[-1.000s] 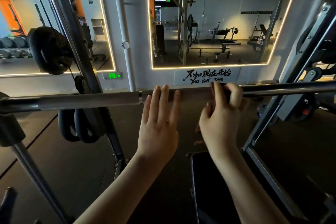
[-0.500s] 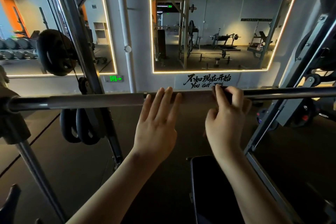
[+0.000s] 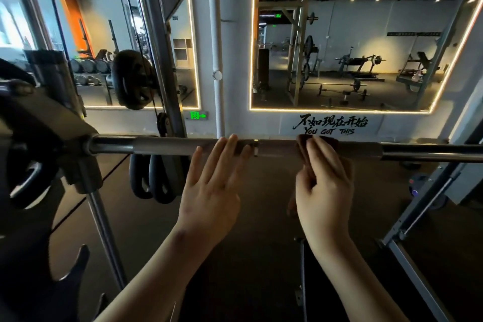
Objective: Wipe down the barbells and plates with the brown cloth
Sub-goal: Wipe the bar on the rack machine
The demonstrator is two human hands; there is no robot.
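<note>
Barbell (image 3: 162, 146) is sitting racked across the frame (image 3: 156, 47), so we're wrapping the brown cloth (image 3: 301, 146) over its mid-shaft in our curled right hand (image 3: 324, 191) while resting our straight-fingered left hand (image 3: 211, 191) on the shaft, probably steadying it.

Wall lettering (image 3: 329, 131), probably "YOU GOT THIS"

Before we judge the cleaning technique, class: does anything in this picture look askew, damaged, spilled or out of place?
Nothing stands out. The bar runs level, the left hand rests on it with straight fingers, and the right hand holds the cloth against it. No spill or damage shows.
</note>
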